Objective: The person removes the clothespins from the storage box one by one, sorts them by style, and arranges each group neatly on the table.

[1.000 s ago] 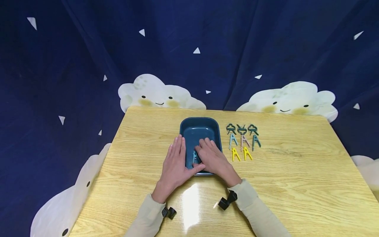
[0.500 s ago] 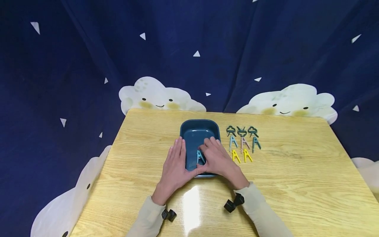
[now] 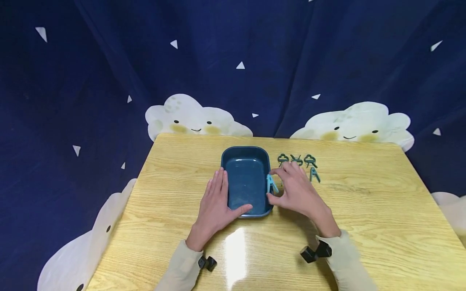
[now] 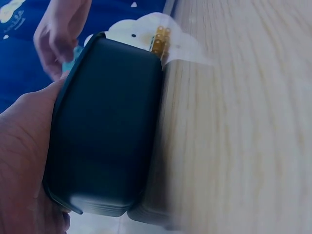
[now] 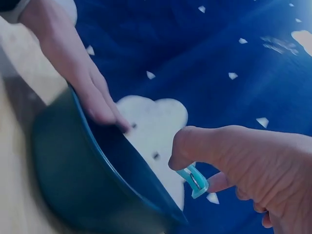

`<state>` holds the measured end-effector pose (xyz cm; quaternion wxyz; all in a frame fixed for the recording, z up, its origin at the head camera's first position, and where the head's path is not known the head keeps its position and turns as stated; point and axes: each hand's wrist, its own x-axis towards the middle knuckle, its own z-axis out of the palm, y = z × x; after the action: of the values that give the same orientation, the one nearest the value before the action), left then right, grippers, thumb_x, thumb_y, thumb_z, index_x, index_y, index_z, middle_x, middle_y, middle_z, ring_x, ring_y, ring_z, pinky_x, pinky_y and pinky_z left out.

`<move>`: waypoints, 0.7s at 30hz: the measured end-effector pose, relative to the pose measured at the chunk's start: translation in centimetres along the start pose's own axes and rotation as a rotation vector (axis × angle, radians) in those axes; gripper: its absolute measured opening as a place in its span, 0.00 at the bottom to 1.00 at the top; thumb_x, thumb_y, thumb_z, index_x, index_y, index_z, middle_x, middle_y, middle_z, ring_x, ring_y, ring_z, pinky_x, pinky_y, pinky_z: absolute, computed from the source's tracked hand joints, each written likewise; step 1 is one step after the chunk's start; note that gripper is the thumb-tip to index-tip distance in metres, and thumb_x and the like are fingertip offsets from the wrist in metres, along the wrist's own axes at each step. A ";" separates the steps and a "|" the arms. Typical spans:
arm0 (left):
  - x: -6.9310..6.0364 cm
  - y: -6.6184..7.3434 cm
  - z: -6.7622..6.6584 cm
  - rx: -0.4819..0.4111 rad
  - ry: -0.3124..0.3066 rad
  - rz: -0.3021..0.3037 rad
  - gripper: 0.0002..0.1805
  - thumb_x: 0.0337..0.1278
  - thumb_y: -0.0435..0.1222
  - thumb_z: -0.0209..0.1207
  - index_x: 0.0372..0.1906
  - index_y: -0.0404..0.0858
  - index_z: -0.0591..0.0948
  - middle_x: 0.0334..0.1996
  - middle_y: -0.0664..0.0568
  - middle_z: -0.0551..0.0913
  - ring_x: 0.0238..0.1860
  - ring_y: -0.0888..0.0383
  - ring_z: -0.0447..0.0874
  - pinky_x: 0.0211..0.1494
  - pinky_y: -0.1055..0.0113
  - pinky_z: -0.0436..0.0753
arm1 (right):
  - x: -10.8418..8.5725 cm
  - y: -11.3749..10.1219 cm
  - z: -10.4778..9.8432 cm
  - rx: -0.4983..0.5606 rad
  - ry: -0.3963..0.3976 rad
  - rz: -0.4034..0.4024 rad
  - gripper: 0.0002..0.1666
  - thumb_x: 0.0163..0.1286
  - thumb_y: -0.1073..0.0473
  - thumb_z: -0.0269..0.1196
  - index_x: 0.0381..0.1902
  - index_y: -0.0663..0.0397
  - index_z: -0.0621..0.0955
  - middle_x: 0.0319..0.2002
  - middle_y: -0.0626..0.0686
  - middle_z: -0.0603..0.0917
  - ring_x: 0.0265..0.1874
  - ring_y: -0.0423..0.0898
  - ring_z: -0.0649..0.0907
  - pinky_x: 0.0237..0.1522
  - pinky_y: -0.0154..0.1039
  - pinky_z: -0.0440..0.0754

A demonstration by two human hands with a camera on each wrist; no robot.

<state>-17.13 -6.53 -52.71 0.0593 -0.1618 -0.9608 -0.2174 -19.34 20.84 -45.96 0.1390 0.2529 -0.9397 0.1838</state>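
Note:
A deep dark-blue tray [image 3: 247,184] stands on the wooden table. Along its left rim lies my left hand [image 3: 215,206], fingers straight, the thumb reaching over the near rim. My right hand [image 3: 298,190] pinches a light-blue clothes peg [image 3: 271,184] between thumb and fingers, over the tray's right rim. In the right wrist view the peg [image 5: 196,182] is apart from the tray wall [image 5: 92,175]. Beyond the right hand are several dark-green cloud-shaped clips [image 3: 283,159] and a teal peg [image 3: 314,175]. Most other pegs are hidden behind that hand.
The wooden tabletop [image 3: 371,194] stretches away to the right and left. A dark-blue curtain [image 3: 225,32] with white clouds hangs behind the table's far edge. Both wrists carry small black camera mounts [image 3: 316,251].
My right hand has lifted the light-blue peg out of the tray and moved right, now covering most of the pegs on the table. My left hand has stayed in place.

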 end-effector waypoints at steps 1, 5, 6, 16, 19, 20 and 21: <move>0.0 0.0 0.0 -0.002 0.001 0.000 0.72 0.50 0.82 0.51 0.85 0.35 0.46 0.86 0.44 0.43 0.85 0.53 0.32 0.85 0.50 0.48 | -0.4 0.6 -0.3 0.000 0.011 0.009 0.34 0.48 0.42 0.76 0.50 0.56 0.87 0.36 0.50 0.75 0.38 0.52 0.68 0.40 0.45 0.64; 0.1 0.0 -0.1 -0.002 -0.010 0.000 0.71 0.51 0.81 0.52 0.85 0.35 0.46 0.86 0.44 0.43 0.85 0.53 0.33 0.85 0.51 0.47 | -2.1 3.4 -1.4 0.000 0.043 0.051 0.32 0.47 0.47 0.77 0.49 0.57 0.87 0.33 0.50 0.73 0.36 0.52 0.67 0.40 0.45 0.61; 0.1 0.0 -0.1 -0.002 -0.015 0.000 0.71 0.51 0.81 0.51 0.85 0.35 0.46 0.86 0.44 0.43 0.86 0.52 0.33 0.85 0.51 0.46 | -2.5 4.2 -1.6 0.000 0.049 0.062 0.32 0.47 0.48 0.77 0.49 0.57 0.87 0.33 0.50 0.73 0.35 0.52 0.67 0.39 0.44 0.60; 0.2 -0.1 -0.1 0.005 -0.012 -0.001 0.71 0.51 0.83 0.48 0.85 0.35 0.46 0.86 0.45 0.42 0.86 0.52 0.34 0.85 0.50 0.48 | -7.0 10.6 -2.2 -0.029 0.030 0.188 0.33 0.46 0.52 0.79 0.50 0.62 0.87 0.29 0.52 0.68 0.32 0.52 0.63 0.37 0.45 0.56; 0.2 0.0 -0.1 0.006 -0.012 -0.002 0.71 0.52 0.82 0.49 0.85 0.35 0.46 0.86 0.45 0.42 0.86 0.51 0.35 0.85 0.50 0.48 | -7.8 11.6 -1.9 -0.031 0.002 0.210 0.34 0.45 0.52 0.80 0.50 0.64 0.87 0.29 0.52 0.67 0.33 0.53 0.63 0.38 0.45 0.56; 0.3 0.0 -0.1 0.006 -0.012 -0.001 0.71 0.51 0.82 0.49 0.85 0.35 0.46 0.86 0.45 0.42 0.86 0.50 0.36 0.85 0.50 0.48 | -8.0 11.9 -1.8 -0.029 -0.006 0.214 0.34 0.46 0.53 0.80 0.51 0.64 0.87 0.29 0.52 0.68 0.33 0.54 0.63 0.38 0.45 0.56; 0.3 0.0 -0.1 0.007 -0.014 -0.002 0.71 0.52 0.82 0.49 0.85 0.35 0.46 0.86 0.45 0.42 0.86 0.49 0.37 0.85 0.50 0.47 | -8.2 12.2 -1.6 -0.026 -0.016 0.219 0.34 0.46 0.53 0.80 0.51 0.64 0.87 0.30 0.53 0.68 0.33 0.54 0.63 0.38 0.45 0.56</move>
<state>-17.38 -6.54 -52.54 0.0527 -0.1622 -0.9620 -0.2131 -18.64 34.79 -50.77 0.1137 0.1486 -0.9651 0.1834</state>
